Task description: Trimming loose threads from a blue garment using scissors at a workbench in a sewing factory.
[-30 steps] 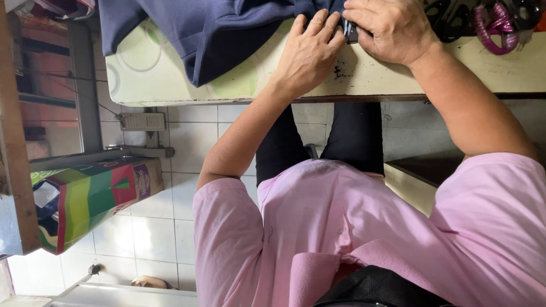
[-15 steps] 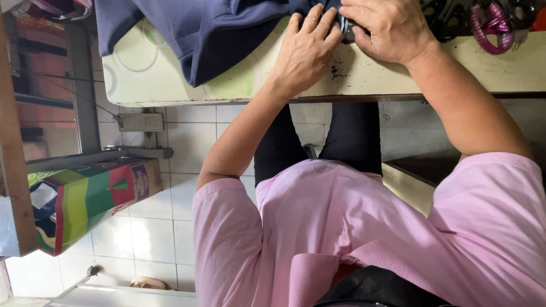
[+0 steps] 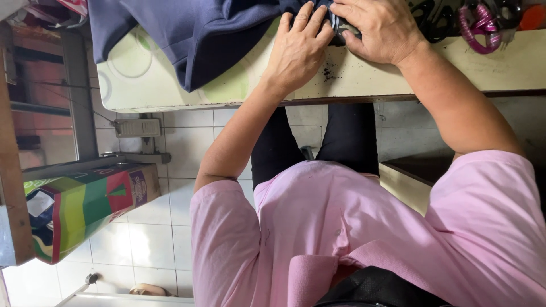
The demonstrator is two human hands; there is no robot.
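A small tailoring or sewing workroom, probably set up in a home, is suggested by what is seen. A worn, pale tabletop (image 3: 170, 85) with a faded green pattern and a chipped edge is covered at one end by navy blue fabric (image 3: 187, 34). Scissors with black handles (image 3: 426, 23) and a pink-handled tool (image 3: 478, 25) are laid along the far side. The floor is finished in plain white tiles (image 3: 148, 239), as in a domestic back room. A colourful striped carton (image 3: 85, 210) is stood beside a metal frame (image 3: 77, 85) near the wall.
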